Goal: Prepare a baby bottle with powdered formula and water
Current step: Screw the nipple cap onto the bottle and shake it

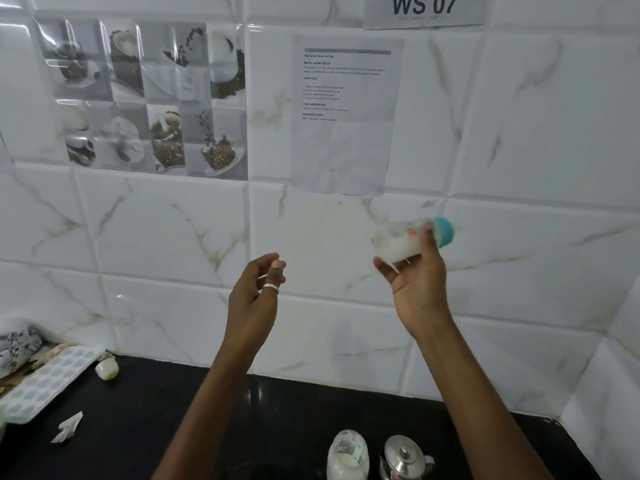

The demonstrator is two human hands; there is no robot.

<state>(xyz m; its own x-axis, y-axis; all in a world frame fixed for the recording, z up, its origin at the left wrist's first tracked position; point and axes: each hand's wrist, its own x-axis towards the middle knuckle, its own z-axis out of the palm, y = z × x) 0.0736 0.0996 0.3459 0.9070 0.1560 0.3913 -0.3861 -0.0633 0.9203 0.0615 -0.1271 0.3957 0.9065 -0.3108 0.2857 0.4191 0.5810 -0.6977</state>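
My right hand [417, 285] is raised in front of the tiled wall and grips a clear baby bottle [403, 241] with a teal cap. The bottle lies tilted on its side, blurred, with white liquid inside. My left hand [256, 292] hovers to the left at about the same height, fingers loosely curled, a ring on one finger, holding nothing. Down on the black counter stands a clear jar of white powder [348, 457] and beside it a small steel kettle [405, 457] with its lid on.
At the left counter edge lie a white ice-cube tray [48, 379], a patterned cloth [19, 344], a small white cap-like piece [107, 369] and a crumpled paper scrap [67, 427]. The wall carries a printed sheet [346, 116] and a "WS 07" sign [424, 8].
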